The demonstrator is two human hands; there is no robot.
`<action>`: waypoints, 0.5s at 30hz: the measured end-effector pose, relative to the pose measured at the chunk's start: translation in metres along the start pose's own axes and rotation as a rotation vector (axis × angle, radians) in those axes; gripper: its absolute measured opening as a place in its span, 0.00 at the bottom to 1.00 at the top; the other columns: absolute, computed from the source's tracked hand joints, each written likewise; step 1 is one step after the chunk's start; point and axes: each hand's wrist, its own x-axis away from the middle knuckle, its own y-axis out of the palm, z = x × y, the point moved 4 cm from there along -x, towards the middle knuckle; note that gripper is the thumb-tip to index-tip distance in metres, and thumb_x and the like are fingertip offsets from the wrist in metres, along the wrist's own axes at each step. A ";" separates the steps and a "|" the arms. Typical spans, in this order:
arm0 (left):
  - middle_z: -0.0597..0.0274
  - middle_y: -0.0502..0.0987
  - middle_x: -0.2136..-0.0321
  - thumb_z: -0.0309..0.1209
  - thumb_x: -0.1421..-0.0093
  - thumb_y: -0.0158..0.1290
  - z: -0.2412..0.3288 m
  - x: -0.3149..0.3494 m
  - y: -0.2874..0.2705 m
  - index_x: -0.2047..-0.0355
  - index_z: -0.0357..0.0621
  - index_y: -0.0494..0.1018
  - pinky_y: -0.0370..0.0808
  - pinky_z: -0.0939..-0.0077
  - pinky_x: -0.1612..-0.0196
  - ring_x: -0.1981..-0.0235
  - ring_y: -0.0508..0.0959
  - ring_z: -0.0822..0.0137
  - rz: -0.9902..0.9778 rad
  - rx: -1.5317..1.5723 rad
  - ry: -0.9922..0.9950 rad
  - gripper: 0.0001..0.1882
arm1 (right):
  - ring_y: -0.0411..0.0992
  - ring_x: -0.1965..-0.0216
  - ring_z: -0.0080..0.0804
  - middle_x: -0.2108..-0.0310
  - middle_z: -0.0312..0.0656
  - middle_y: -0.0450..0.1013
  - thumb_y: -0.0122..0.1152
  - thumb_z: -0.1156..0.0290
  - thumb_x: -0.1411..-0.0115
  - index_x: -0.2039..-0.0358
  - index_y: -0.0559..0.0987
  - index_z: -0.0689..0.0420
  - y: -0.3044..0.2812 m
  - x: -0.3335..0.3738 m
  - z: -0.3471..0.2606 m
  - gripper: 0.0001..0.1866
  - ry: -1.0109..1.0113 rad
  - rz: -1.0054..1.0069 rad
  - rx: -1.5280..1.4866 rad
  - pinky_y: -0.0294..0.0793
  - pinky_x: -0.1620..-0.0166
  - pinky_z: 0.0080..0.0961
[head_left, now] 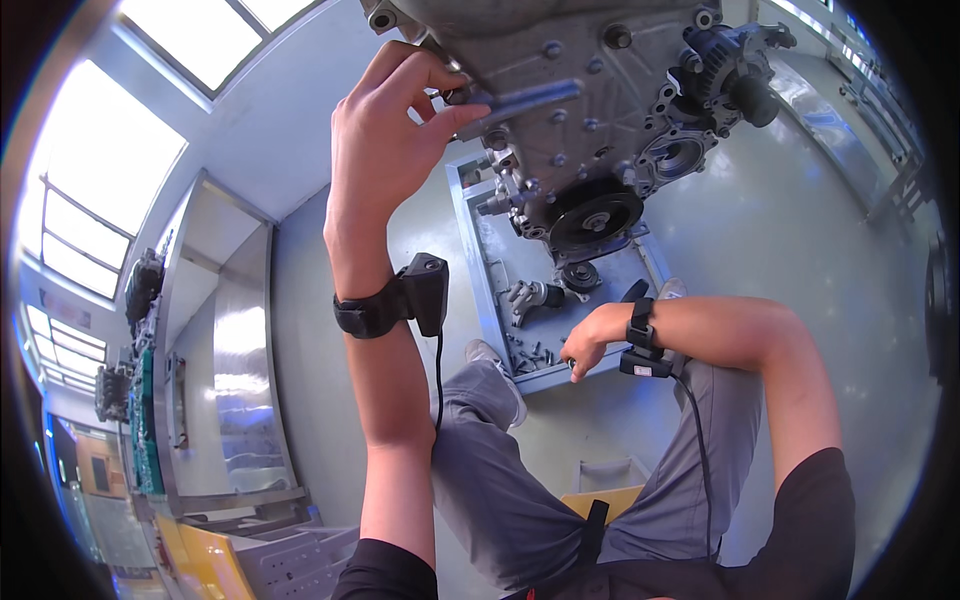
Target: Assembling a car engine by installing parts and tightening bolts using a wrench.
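A head-worn fisheye camera looks steeply down past the wearer's arms (385,390) and legs (490,475) toward the floor (800,235), with an engine (590,110) close at the top.

No wording, number or sign can be read anywhere in view. The one label that stands out is a small white label (643,371) on the black box (640,359) strapped to the person's right forearm (720,326); it seems to carry some fine dark print, though it is too small and blurred for any letters or figures to be made out.
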 end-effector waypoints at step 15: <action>0.68 0.80 0.64 0.32 0.56 0.74 -0.001 0.002 0.003 0.63 0.47 0.83 0.73 0.75 0.73 0.78 0.76 0.73 -0.001 -0.045 -0.080 0.19 | 0.79 0.54 0.45 0.48 0.49 0.76 0.53 0.42 0.32 0.36 0.69 0.59 0.000 -0.004 0.001 0.36 -0.006 0.000 -0.001 0.78 0.50 0.43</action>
